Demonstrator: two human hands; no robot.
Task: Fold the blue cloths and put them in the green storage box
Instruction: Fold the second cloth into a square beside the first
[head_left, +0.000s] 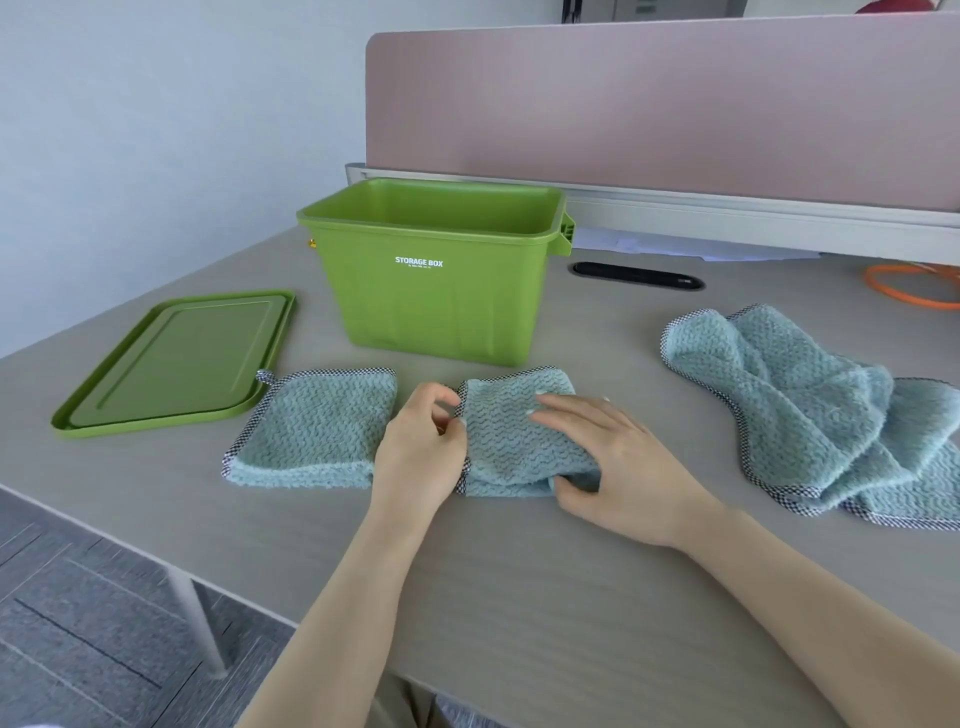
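The green storage box (431, 301) stands open at the middle of the table, and nothing shows inside it. In front of it lies a folded blue cloth (317, 431) with a checked border. Right of that is a second blue cloth (514, 431), partly folded. My left hand (421, 441) pinches this cloth's left checked edge. My right hand (608, 457) lies flat on it, with the thumb tucked under its near right corner. A crumpled heap of more blue cloths (810, 410) sits at the right.
The green lid (176, 358) lies flat left of the box. A black cable slot (639, 275) and an orange cord (914, 286) are behind, by the pink divider (675, 104). White papers (675, 244) lie under the divider rail. The table's left edge drops to grey floor (78, 623).
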